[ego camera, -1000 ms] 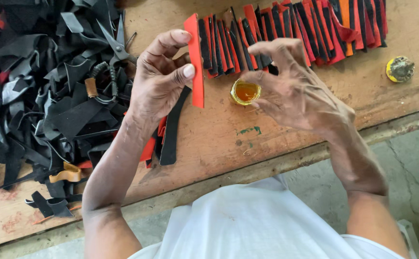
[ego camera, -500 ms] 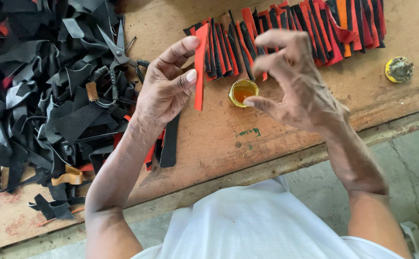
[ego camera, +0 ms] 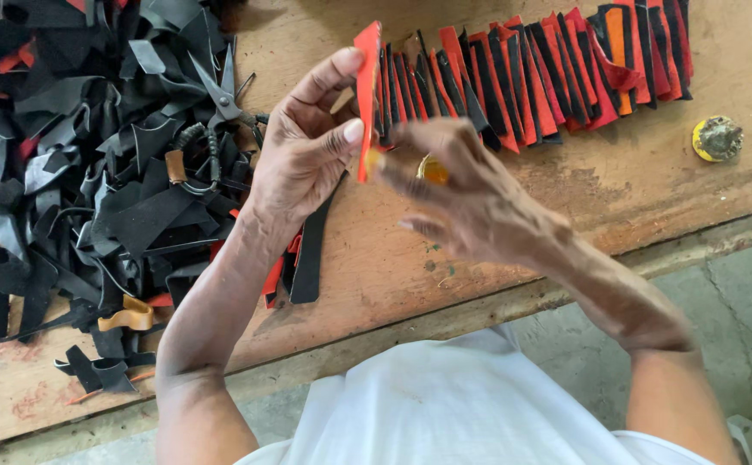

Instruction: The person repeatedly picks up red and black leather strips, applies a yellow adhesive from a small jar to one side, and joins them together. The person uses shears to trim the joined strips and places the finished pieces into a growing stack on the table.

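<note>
My left hand (ego camera: 307,155) pinches a red strip (ego camera: 366,95) between thumb and fingers and holds it upright above the wooden board (ego camera: 617,189). My right hand (ego camera: 471,194) is blurred beside it, with a fingertip touching the strip's lower edge. That hand holds nothing I can see. Behind its fingers shows part of a small round tin of yellow glue (ego camera: 433,170). A row of overlapping red and black strips (ego camera: 557,73) lies along the board's far side.
A heap of black offcuts (ego camera: 100,181) covers the left of the board, with scissors (ego camera: 221,95) on top. A yellow tin lid (ego camera: 717,138) lies at the right. The board's near edge meets a grey concrete floor (ego camera: 738,301).
My right hand has come left from the glue tin to the red strip. My left hand has lifted the strip slightly higher.
</note>
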